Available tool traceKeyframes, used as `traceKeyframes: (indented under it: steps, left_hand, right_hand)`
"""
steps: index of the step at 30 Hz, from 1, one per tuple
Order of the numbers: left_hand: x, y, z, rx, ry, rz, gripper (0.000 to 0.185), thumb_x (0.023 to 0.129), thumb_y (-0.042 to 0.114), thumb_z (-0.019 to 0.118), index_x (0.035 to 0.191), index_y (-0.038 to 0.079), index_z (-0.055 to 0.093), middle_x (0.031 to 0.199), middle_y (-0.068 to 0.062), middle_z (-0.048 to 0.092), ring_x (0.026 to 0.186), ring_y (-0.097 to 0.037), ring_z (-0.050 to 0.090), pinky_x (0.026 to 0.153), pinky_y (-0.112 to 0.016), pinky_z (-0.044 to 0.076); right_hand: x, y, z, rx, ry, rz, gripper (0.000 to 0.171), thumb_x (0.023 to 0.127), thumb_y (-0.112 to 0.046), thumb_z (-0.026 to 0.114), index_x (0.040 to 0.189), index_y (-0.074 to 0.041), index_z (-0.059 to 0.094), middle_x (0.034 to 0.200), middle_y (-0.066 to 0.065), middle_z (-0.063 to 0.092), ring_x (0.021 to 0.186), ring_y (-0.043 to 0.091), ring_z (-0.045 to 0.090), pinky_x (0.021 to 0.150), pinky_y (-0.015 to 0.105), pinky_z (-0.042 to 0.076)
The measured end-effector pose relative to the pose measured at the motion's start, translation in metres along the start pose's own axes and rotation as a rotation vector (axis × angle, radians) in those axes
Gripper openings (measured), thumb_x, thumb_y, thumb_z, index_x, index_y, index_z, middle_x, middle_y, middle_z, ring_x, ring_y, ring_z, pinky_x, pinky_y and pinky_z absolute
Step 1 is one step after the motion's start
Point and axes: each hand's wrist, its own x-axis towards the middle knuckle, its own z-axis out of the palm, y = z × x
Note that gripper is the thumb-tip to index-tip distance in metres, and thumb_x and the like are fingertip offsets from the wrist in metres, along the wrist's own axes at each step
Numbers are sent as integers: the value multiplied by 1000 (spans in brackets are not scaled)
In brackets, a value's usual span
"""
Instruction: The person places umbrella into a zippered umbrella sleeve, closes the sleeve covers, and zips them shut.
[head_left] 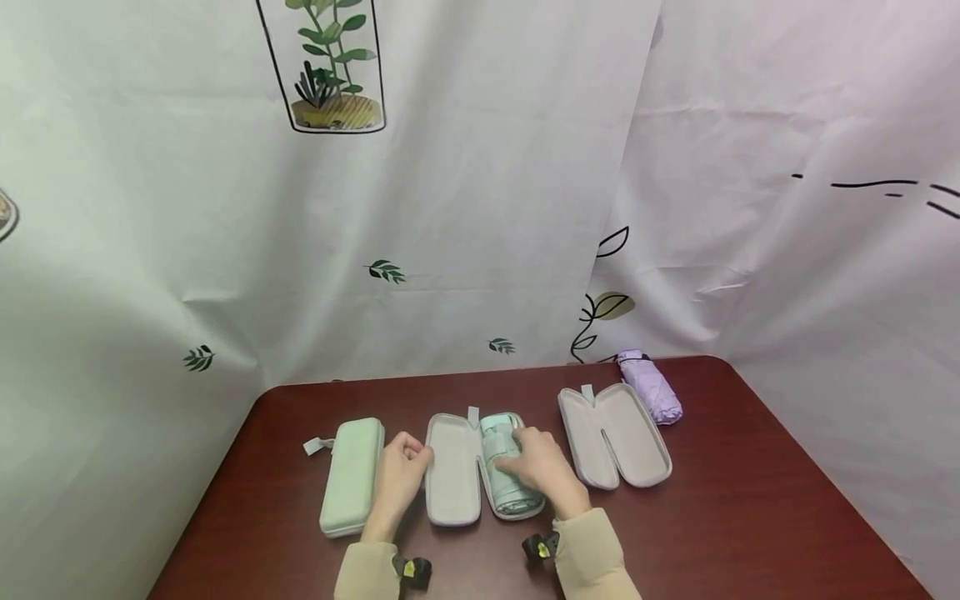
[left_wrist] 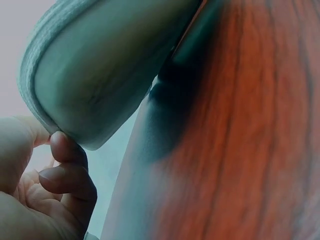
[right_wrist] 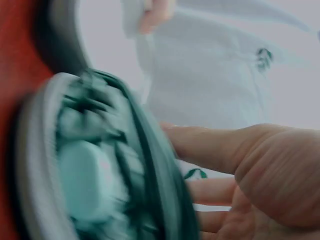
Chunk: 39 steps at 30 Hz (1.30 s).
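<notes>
An open umbrella case (head_left: 453,479) with a pale grey lining lies at the middle of the table. Its right half holds a folded mint-green umbrella (head_left: 514,495), whose flat handle end shows in the right wrist view. My left hand (head_left: 402,471) pinches the outer rim of the case's left half between thumb and curled index finger, and the left wrist view shows that half tilted off the table. With thumb and fingers stretched out, my right hand (head_left: 546,465) rests on the umbrella from the right. Part of the umbrella is hidden under it.
Left of my left hand lies a closed light-green case (head_left: 353,475) with a strap tab. Another open grey-lined case (head_left: 645,442) is at the right, with a folded lilac umbrella (head_left: 651,387) behind it. A printed white curtain (head_left: 480,208) hangs beyond the table's back edge.
</notes>
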Motion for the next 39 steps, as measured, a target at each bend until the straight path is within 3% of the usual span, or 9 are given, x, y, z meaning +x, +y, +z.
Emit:
traceKeyframes:
  steps: [3,6,12,19,28,39]
  left_hand:
    - [0,-1,-1,-1,-2,-11,10,83,10,64,82,6,55,55,-1,50,45,-15,48,44,-28,40]
    - [0,-1,-2,1,-1,-7,10,84,11,64,82,6,55,55,-1,50,45,-15,48,44,-28,39]
    - [1,0,-1,-5,-6,-9,11,84,11,64,82,6,55,54,-2,51,45,-16,48,44,-28,39]
    - [1,1,-1,0,-1,-7,11,84,11,64,81,6,55,54,-2,51,45,-17,50,43,-28,39]
    - [2,0,-2,0,-11,-12,11,84,10,64,83,6,55,55,-3,51,45,-17,50,44,-28,40]
    - [3,0,0,-6,-21,-5,10,84,9,65,83,5,55,54,1,49,46,-14,47,44,-27,38]
  right_hand:
    - [-1,2,-8,-7,-11,-34,34,73,-21,79,98,1,68,86,14,66,78,26,60,70,42,50]
    - [0,2,-14,13,-8,-46,25,74,-18,78,91,-2,67,74,7,62,69,22,56,62,39,48]
    - [1,8,-17,57,15,-15,34,83,-14,72,111,4,67,92,13,68,88,28,64,78,45,52]
    - [3,15,-20,64,4,1,18,86,-4,62,101,2,69,96,14,68,90,27,63,81,47,50]
    - [7,22,-20,103,70,28,23,97,-7,49,104,5,67,100,17,68,99,36,64,87,51,48]
    - [13,31,-2,215,127,124,21,95,-19,58,95,-1,68,84,8,66,79,24,61,74,44,49]
